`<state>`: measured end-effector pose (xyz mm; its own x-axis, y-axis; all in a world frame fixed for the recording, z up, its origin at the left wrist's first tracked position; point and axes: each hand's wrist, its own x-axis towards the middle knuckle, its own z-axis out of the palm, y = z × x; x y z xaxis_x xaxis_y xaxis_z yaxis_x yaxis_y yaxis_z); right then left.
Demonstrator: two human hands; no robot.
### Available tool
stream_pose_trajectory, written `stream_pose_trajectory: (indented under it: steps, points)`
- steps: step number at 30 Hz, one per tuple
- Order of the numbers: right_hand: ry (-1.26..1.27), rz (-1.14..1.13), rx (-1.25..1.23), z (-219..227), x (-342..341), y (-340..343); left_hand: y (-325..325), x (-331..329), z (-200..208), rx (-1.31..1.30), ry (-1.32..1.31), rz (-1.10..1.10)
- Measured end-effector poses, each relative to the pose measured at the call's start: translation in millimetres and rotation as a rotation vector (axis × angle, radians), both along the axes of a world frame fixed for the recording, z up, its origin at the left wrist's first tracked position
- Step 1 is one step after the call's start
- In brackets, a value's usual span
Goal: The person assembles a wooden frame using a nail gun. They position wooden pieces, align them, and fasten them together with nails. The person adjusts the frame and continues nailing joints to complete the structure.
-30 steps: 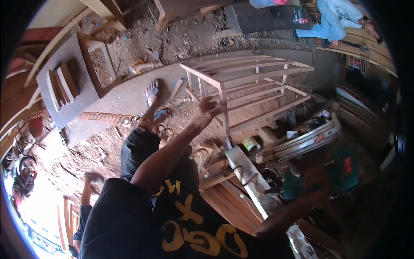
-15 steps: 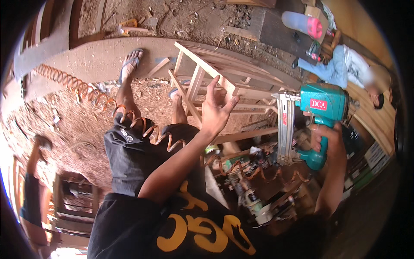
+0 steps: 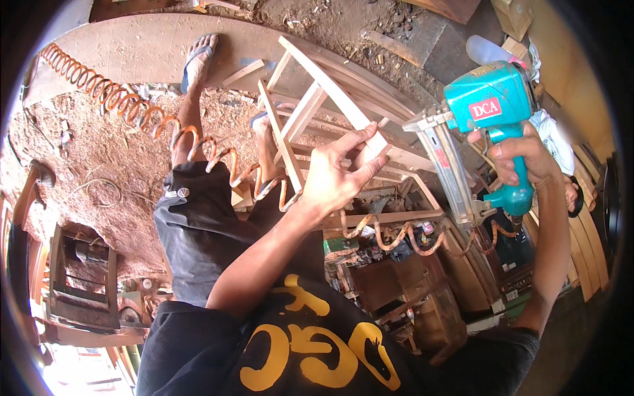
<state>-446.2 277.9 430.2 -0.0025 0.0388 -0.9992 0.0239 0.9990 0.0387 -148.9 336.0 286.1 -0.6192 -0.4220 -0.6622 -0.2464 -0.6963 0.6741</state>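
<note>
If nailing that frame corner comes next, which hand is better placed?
Right, I'd say: the right hand holds the teal nail gun, nose toward the wooden frame, which the left hand grips.

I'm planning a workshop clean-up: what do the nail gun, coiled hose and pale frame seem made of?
Nail gun: probably painted metal, by its glossy teal body; the magazine's silvery sheen suggests bare metal.
Coiled hose: likely flexible plastic, blotchy orange, given its springy loops.
Pale frame: wood, seemingly unfinished, as its rails look matte and light.

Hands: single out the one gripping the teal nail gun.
The right hand: it alone grips the teal nail gun, while the left hand holds a corner of the pale wooden frame.
</note>
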Motion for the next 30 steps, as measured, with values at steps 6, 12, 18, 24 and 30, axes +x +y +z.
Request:
stream_pose_trajectory:
  steps: [6, 12, 18, 24, 30]
  points:
    - [-0.009, -0.005, 0.037, -10, 2, -3, -4, -1, -4, -0.015, 0.081, -0.01]
    - [-0.052, -0.011, 0.056, -16, -6, -5, -6, -1, -3, 0.054, 0.105, -0.04]
    - [-0.053, -0.007, 0.063, -15, -8, -6, 2, 8, -5, 0.07, 0.144, -0.024]
    - [-0.05, -0.012, 0.095, -16, 1, -12, 7, 8, -9, -0.087, 0.127, 0.01]
    - [-0.036, -0.013, 0.089, -17, 1, -9, 1, 5, -9, -0.116, 0.141, -0.016]
